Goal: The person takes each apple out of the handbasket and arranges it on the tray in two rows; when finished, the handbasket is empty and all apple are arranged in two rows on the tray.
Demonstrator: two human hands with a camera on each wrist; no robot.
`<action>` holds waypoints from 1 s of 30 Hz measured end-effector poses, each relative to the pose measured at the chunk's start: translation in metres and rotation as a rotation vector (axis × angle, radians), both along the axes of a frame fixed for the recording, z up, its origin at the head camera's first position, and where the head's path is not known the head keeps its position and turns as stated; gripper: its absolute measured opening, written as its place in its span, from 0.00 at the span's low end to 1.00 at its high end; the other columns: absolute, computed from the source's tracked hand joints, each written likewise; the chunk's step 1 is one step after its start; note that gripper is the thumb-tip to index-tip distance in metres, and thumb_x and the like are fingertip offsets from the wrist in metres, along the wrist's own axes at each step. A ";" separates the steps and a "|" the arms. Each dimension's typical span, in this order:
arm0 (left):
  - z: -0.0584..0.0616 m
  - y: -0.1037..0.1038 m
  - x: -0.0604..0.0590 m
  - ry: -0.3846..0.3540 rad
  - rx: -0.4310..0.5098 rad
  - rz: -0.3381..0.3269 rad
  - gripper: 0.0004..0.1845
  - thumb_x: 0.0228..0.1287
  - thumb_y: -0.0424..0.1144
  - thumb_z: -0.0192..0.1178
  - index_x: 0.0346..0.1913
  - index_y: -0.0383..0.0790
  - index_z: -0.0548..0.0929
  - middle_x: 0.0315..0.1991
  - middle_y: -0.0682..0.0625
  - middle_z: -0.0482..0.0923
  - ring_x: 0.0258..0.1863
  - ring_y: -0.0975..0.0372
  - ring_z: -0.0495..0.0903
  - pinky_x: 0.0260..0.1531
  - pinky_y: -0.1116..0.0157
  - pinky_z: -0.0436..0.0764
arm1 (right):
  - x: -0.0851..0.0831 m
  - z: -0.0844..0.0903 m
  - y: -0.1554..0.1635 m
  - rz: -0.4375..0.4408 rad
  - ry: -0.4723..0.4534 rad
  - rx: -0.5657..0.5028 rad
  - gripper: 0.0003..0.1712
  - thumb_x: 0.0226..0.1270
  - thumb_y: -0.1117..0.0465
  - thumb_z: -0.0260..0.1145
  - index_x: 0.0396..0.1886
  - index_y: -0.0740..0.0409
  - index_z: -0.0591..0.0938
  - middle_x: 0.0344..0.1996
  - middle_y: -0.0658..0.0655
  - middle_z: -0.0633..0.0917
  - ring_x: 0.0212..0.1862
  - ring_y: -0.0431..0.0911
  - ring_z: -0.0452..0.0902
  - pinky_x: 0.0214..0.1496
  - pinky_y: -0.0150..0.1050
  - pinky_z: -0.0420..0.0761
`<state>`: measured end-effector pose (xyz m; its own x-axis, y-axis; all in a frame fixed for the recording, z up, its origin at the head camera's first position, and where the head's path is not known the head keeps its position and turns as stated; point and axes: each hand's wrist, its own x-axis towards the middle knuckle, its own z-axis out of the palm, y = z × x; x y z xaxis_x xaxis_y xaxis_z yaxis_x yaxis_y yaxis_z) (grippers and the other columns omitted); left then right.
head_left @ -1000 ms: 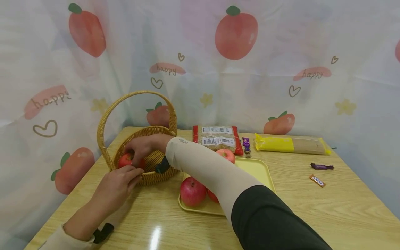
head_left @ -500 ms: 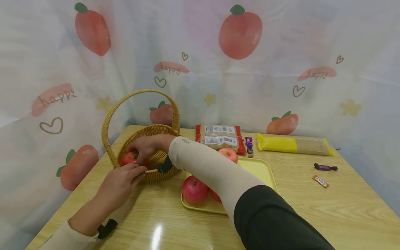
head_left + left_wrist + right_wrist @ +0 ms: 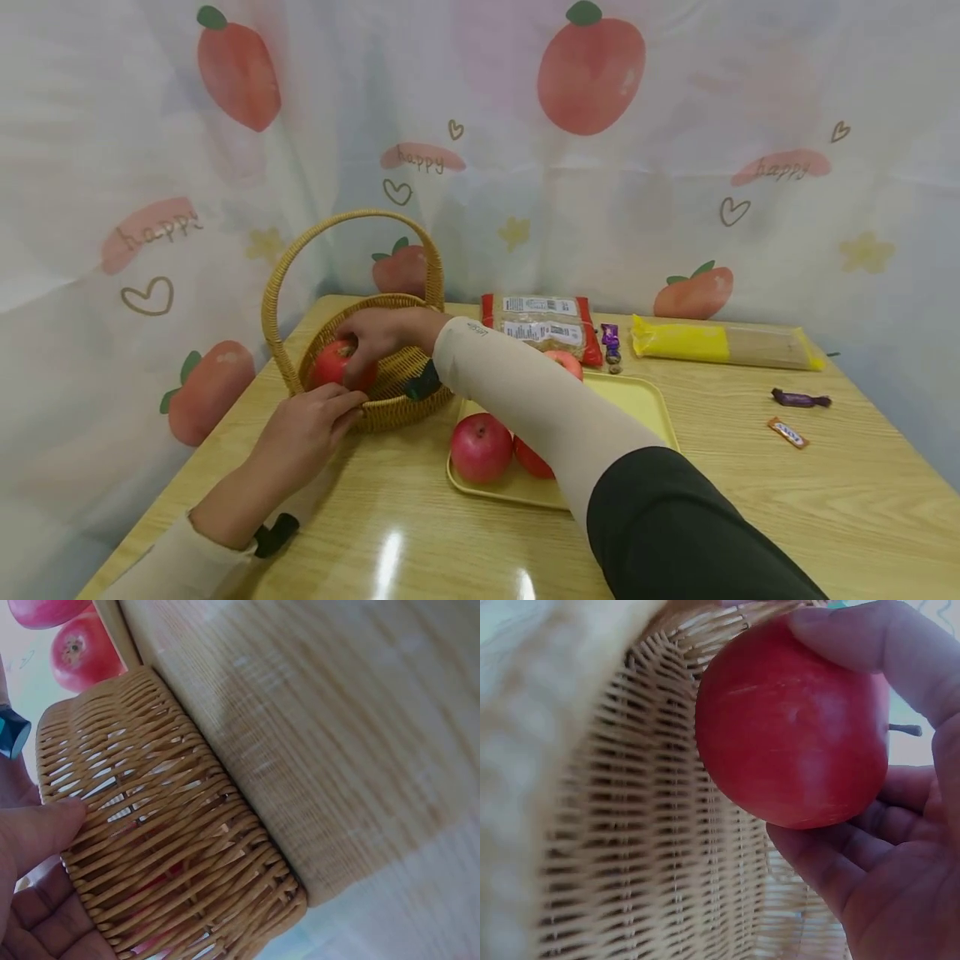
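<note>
A wicker basket [image 3: 401,412] with a tall arched handle stands at the left of the table. Its near rim is pinched by my left hand [image 3: 303,433]; the left wrist view has the thumb [image 3: 45,829] against the outer weave and the other fingers over the rim. Inside the basket, my right hand [image 3: 382,333] holds a red apple [image 3: 330,364]. Close up in the right wrist view, thumb and fingers curl round this apple [image 3: 795,727], its stem toward the palm. Part of the basket's floor is hidden by the hand and the apple.
Right of the basket, a yellow tray [image 3: 637,400] carries several apples [image 3: 482,448], partly covered by the right sleeve. Behind it lie a red-edged bag of grain [image 3: 543,325] and purple candies [image 3: 611,342]. Farther right are a yellow packet [image 3: 727,343] and two wrapped candies [image 3: 800,398].
The whole head view has shifted a little to the right and up. More of the apple in my right hand shows above the basket's near rim. My left hand keeps its hold on the rim.
</note>
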<state>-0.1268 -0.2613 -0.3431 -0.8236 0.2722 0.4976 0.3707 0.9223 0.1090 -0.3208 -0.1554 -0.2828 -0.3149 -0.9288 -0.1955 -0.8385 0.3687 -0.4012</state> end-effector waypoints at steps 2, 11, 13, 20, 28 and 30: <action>0.000 0.001 -0.001 0.006 0.003 -0.005 0.08 0.62 0.33 0.74 0.44 0.43 0.91 0.37 0.52 0.86 0.32 0.58 0.85 0.31 0.56 0.83 | -0.001 0.001 0.007 -0.032 -0.019 -0.017 0.32 0.57 0.42 0.75 0.59 0.49 0.81 0.50 0.44 0.83 0.50 0.39 0.79 0.52 0.29 0.78; 0.001 0.001 -0.001 0.047 -0.013 -0.022 0.08 0.60 0.32 0.74 0.42 0.42 0.91 0.35 0.51 0.85 0.29 0.57 0.84 0.28 0.55 0.83 | -0.006 0.008 0.035 -0.087 -0.087 -0.103 0.36 0.55 0.42 0.77 0.60 0.52 0.80 0.49 0.47 0.83 0.49 0.41 0.80 0.51 0.30 0.80; 0.002 0.001 -0.002 0.045 -0.013 -0.025 0.08 0.60 0.32 0.74 0.43 0.41 0.91 0.35 0.51 0.85 0.30 0.56 0.85 0.29 0.55 0.83 | -0.006 0.010 0.041 -0.101 -0.088 -0.119 0.38 0.54 0.42 0.77 0.62 0.53 0.79 0.50 0.46 0.83 0.49 0.41 0.79 0.52 0.31 0.80; 0.004 0.001 -0.002 0.028 -0.022 -0.020 0.09 0.60 0.32 0.74 0.44 0.41 0.91 0.36 0.50 0.86 0.31 0.56 0.85 0.30 0.54 0.83 | -0.005 0.014 0.056 -0.120 -0.146 -0.160 0.43 0.54 0.43 0.76 0.67 0.53 0.76 0.54 0.46 0.81 0.54 0.41 0.77 0.56 0.33 0.79; 0.002 0.002 -0.001 0.039 -0.024 -0.026 0.09 0.60 0.32 0.75 0.43 0.41 0.91 0.34 0.51 0.85 0.28 0.58 0.84 0.27 0.57 0.82 | -0.004 0.015 0.075 -0.133 -0.185 -0.186 0.41 0.54 0.43 0.76 0.66 0.52 0.76 0.55 0.47 0.81 0.54 0.43 0.78 0.55 0.35 0.81; 0.002 0.003 -0.001 0.043 -0.026 -0.028 0.09 0.60 0.32 0.75 0.43 0.41 0.91 0.33 0.51 0.85 0.28 0.58 0.84 0.27 0.58 0.82 | -0.003 0.016 0.080 -0.145 -0.183 -0.183 0.42 0.54 0.42 0.76 0.68 0.52 0.75 0.56 0.48 0.81 0.55 0.43 0.78 0.56 0.36 0.81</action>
